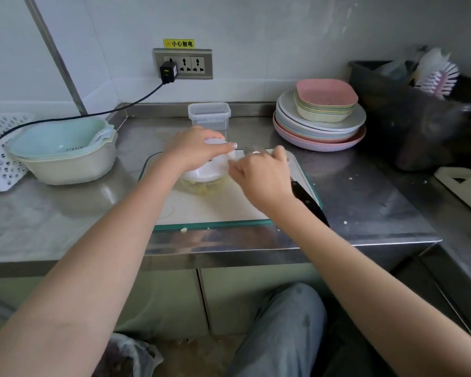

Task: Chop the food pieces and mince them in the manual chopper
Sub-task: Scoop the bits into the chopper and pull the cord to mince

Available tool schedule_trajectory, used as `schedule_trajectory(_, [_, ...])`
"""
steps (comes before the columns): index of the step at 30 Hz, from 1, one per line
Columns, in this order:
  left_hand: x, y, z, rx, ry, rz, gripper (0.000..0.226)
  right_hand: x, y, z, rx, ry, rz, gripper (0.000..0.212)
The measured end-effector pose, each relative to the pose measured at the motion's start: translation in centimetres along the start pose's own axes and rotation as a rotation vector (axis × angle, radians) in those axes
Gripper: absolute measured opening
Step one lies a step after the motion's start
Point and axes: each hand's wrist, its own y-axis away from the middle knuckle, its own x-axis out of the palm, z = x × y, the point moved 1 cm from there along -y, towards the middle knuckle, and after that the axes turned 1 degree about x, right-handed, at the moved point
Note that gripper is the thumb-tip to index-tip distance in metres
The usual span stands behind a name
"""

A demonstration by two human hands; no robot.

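The manual chopper [206, 175] stands on the white cutting board [201, 205]: a white lid over a clear bowl with pale yellow food pieces inside. My left hand [191, 148] lies over the lid, its fingers curled round the top. My right hand [259, 175] is just right of the lid with its fingers curled at the lid's edge; what they pinch is blurred. A black-handled knife [307, 200] lies on the board's right side, partly under my right wrist.
Stacked pastel colander bowls [65, 153] sit at the left, a clear lidded container [209, 114] behind the chopper, a stack of plates and bowls [321, 115] at the back right. A dark bin [408, 115] with a brush stands far right. Crumbs lie near the counter's front edge.
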Motion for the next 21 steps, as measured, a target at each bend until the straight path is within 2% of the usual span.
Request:
schedule_trajectory(2, [-0.2,0.0,0.1,0.007,-0.013,-0.001,0.045,0.3,0.1,-3.2,0.08,0.093,0.048,0.039])
schedule_trajectory(3, [-0.2,0.1,0.1,0.012,-0.007,-0.001,0.044,0.2,0.4,-5.6,0.182,0.108,0.066,0.038])
schedule_trajectory(5, [0.0,0.0,-0.1,0.019,0.01,-0.007,0.042,-0.6,0.7,-8.6,0.389,0.033,0.039,0.04])
schedule_trajectory(6, [0.1,-0.2,-0.1,0.023,0.013,-0.008,0.042,-0.8,0.4,-8.1,0.408,0.013,0.027,0.043])
schedule_trajectory(10, [0.4,-0.4,-0.1,0.009,0.03,-0.016,0.052,0.5,-0.1,-0.3,0.097,-0.067,0.02,0.05])
schedule_trajectory(11, [0.3,-0.4,0.0,0.001,0.033,-0.015,0.053,0.3,0.0,-0.2,0.051,-0.055,0.018,0.052])
schedule_trajectory(13, [0.2,-0.3,0.1,0.0,0.026,-0.014,0.052,0.3,-0.3,-3.8,0.137,0.036,0.045,0.049])
schedule_trajectory(15, [0.1,-0.2,0.0,-0.004,0.012,-0.007,0.049,-0.6,-0.2,-8.7,0.376,0.028,0.016,0.045])
schedule_trajectory(17, [0.3,-0.2,-0.2,-0.015,0.009,-0.006,0.05,-1.2,-0.2,-9.0,0.448,0.003,-0.009,0.044])
schedule_trajectory(21, [0.3,-0.2,-0.3,-0.025,0.023,-0.018,0.053,-0.2,-0.5,-1.2,0.079,-0.069,0.016,0.049])
